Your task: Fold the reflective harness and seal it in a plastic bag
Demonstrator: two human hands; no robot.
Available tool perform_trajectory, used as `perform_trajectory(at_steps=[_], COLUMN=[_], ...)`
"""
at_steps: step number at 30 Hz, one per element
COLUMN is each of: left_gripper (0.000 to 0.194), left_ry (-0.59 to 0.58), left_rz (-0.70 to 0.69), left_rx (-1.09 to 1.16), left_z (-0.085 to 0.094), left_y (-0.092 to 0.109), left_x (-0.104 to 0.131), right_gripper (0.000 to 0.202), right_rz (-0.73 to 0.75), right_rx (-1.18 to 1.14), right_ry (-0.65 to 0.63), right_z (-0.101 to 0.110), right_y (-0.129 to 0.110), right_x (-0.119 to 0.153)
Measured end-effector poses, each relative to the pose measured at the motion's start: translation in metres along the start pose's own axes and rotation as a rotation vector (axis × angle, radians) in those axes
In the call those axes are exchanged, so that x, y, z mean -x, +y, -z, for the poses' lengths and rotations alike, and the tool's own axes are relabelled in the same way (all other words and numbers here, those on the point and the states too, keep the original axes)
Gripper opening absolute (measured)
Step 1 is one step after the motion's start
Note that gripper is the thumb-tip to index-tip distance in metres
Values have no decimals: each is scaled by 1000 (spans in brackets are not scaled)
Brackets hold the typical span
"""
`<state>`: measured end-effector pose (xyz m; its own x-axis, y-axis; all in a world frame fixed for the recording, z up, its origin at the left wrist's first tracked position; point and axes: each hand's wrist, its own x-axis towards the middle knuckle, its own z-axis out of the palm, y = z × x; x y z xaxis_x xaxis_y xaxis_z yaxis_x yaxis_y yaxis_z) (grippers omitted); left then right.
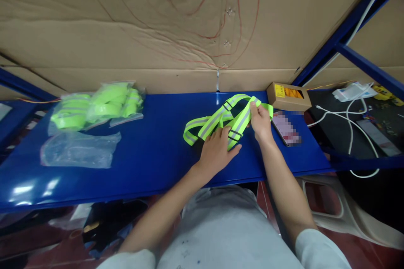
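A neon yellow reflective strap vest (221,118) with grey stripes lies on the blue shelf (151,147), right of centre. My left hand (217,148) presses flat on the lower part of the straps, fingers spread. My right hand (260,122) pinches the strap's right end between thumb and fingers, lifting it slightly off the shelf.
Bagged neon vests (97,107) and an empty clear plastic bag (80,150) lie at the left. A small cardboard box (288,96) and a phone (286,129) sit just right of my hands. White cables (350,122) and a charger lie further right. Cardboard lines the back wall.
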<state>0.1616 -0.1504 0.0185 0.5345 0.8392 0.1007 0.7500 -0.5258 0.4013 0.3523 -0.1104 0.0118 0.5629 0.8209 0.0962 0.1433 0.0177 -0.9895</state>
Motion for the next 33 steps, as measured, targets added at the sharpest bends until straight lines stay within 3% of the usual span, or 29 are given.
perform_trajectory(at_steps=[4, 7, 10, 15, 19, 21, 24, 26, 29, 33], left_gripper=[61, 52, 34, 24, 25, 28, 39, 40, 33, 26], left_ry=[154, 274, 317, 326, 283, 268, 284, 319, 373, 427], left_rz=[-31, -24, -30, -69, -97, -85, -44, -26, -10, -14], left_rx=[-12, -21, -98, -238, -245, -191, 22, 190, 323, 324], left_z=[-15, -22, -24, -17, -11, -8, -5, -1, 4, 12], left_y=[-17, -29, -39, -54, -64, -66, -68, -67, -63, -59], left_x=[30, 55, 70, 69, 59, 56, 56, 57, 59, 65], right_gripper=[64, 61, 55, 49, 50, 47, 42, 47, 48, 45], right_rz=[-65, -51, -9, 48, 65, 82, 165, 374, 426, 370], right_rx=[0, 61, 163, 384, 552, 627, 744, 927, 1041, 1088], right_ry=[8, 91, 137, 143, -16, -132, -171, -18, 115, -32], right_z=[-11, -13, -15, -28, -31, -16, 34, 78, 128, 149], right_y=[11, 15, 13, 1, -6, -6, -3, 2, 13, 30], right_x=[-23, -50, -78, -107, -90, -67, -28, -10, -2, -6])
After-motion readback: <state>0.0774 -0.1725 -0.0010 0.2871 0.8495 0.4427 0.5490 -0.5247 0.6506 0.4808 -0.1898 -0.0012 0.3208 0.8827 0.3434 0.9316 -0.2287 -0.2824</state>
